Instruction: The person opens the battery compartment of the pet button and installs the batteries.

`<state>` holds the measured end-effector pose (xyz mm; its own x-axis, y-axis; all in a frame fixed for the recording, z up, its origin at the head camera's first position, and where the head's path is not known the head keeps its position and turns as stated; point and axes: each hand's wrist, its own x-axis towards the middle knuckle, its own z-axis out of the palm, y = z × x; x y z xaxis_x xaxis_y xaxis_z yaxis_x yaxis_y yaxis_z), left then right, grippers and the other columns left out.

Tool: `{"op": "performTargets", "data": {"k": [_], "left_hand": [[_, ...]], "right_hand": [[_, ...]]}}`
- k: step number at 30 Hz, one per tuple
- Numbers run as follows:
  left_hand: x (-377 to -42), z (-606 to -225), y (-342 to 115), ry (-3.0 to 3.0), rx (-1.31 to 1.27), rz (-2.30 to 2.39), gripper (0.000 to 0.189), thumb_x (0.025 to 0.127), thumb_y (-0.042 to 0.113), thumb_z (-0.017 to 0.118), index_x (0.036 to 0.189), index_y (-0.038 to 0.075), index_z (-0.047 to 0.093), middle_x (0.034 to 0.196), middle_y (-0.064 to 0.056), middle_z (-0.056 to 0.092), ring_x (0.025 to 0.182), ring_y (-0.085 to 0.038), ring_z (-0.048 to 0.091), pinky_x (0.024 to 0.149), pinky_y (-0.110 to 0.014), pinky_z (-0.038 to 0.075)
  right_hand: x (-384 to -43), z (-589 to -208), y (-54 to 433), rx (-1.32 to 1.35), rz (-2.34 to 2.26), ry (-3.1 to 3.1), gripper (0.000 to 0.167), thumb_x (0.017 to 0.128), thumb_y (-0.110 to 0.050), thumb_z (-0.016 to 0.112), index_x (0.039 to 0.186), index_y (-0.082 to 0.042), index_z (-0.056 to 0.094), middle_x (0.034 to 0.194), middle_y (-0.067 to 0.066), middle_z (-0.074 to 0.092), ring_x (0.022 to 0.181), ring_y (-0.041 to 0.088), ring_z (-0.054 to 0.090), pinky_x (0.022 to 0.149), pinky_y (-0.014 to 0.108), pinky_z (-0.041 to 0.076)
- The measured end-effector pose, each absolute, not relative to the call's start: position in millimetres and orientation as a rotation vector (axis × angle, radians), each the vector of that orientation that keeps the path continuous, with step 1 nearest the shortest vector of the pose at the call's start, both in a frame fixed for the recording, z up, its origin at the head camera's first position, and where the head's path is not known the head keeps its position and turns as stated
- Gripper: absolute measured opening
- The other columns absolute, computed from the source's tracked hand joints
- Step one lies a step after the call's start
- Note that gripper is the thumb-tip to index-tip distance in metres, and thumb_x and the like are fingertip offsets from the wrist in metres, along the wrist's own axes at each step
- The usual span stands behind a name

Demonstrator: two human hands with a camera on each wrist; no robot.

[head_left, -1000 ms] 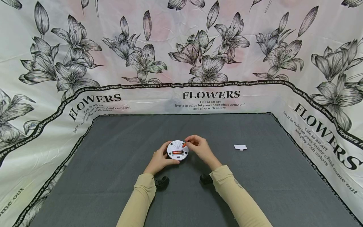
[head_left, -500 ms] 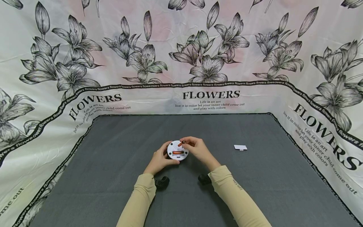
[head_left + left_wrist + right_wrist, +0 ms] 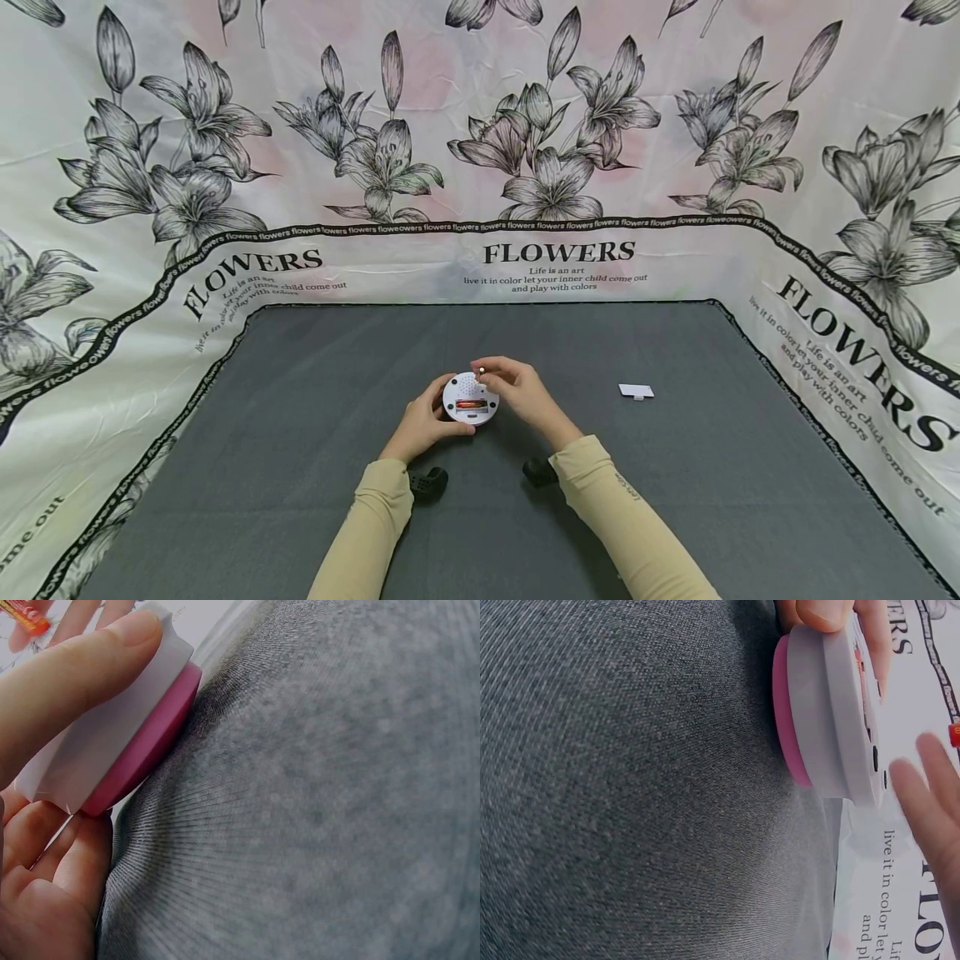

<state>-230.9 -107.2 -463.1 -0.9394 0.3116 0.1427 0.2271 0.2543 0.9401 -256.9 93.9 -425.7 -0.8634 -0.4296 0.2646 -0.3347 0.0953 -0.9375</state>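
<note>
A round white device (image 3: 463, 387) with a holed, speaker-like back faces up at mid-table. Inside its oblong battery slot lies an orange-red battery (image 3: 471, 404). My left hand (image 3: 422, 427) grips the device by its rim, thumb on the near side. In the left wrist view, a pink band (image 3: 146, 746) shows on the underside of the device. Over the device's far right part, my right hand (image 3: 525, 398) pinches a second battery (image 3: 482, 370), its metal end visible. The right wrist view catches only a bit of that red battery (image 3: 955, 735) beyond the fingertips.
A small white battery cover (image 3: 636, 390) with a tab lies to the right on the grey tabletop (image 3: 675, 483). Flower-printed cloth (image 3: 562, 275) stands along the back and sides. Dark wrist straps (image 3: 429, 483) sit under the forearms.
My right hand has moved slightly left over the device, and its battery has turned from lying slanted to showing its end. The left hand and device have stayed put.
</note>
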Motion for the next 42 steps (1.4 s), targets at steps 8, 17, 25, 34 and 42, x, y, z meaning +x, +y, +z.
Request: {"op": "performTargets", "data": {"k": [8,17,25,34,42], "left_hand": [[-231.3,-463.3,-108.0,2.409,0.557,1.816,0.091,0.070,0.011,0.082,0.143,0.001,0.029,0.135,-0.012,0.045,0.123,-0.019,0.043,0.101,-0.032,0.037],[-232.1,-463.9,-107.3,2.414,0.566,1.817,0.089,0.071,0.010,0.082,0.142,-0.001,0.030,0.136,-0.014,0.044,0.124,-0.021,0.043,0.101,-0.033,0.036],[-232.2,-462.0,-107.1,2.413,0.538,1.802,0.090,0.071,0.013,0.082,0.143,0.001,0.029,0.135,-0.013,0.045,0.123,-0.020,0.043,0.100,-0.033,0.038],[-232.5,-463.2,-107.4,2.412,0.560,1.799,0.090,0.072,0.013,0.082,0.143,0.000,0.029,0.135,-0.014,0.044,0.123,-0.020,0.043,0.100,-0.034,0.037],[-233.2,-463.2,-107.8,2.391,0.555,1.805,0.090,0.072,0.013,0.081,0.144,0.001,0.028,0.136,-0.013,0.043,0.124,-0.019,0.042,0.101,-0.034,0.037]], "right_hand": [[-264.0,-437.3,92.7,-0.806,-1.747,2.482,0.030,0.087,-0.011,0.064,0.116,-0.003,0.065,0.107,0.007,0.064,0.094,0.017,0.061,0.078,0.029,0.052],[-259.2,-435.9,85.4,-0.758,-1.534,2.715,0.012,0.080,-0.011,0.073,0.092,-0.009,0.074,0.088,-0.001,0.065,0.078,0.012,0.060,0.065,0.024,0.052],[-257.2,-439.5,79.5,-0.851,-1.433,2.751,0.011,0.079,-0.011,0.073,0.089,-0.009,0.075,0.084,-0.002,0.062,0.070,0.010,0.055,0.057,0.022,0.050],[-257.7,-447.3,76.0,-0.836,-1.341,2.784,0.010,0.077,-0.013,0.075,0.087,-0.011,0.076,0.077,-0.005,0.059,0.072,0.011,0.048,0.058,0.023,0.047],[-261.9,-454.2,74.7,-0.881,-1.322,2.800,0.009,0.077,-0.013,0.075,0.086,-0.012,0.076,0.080,-0.007,0.062,0.074,0.010,0.047,0.062,0.023,0.045]]}}
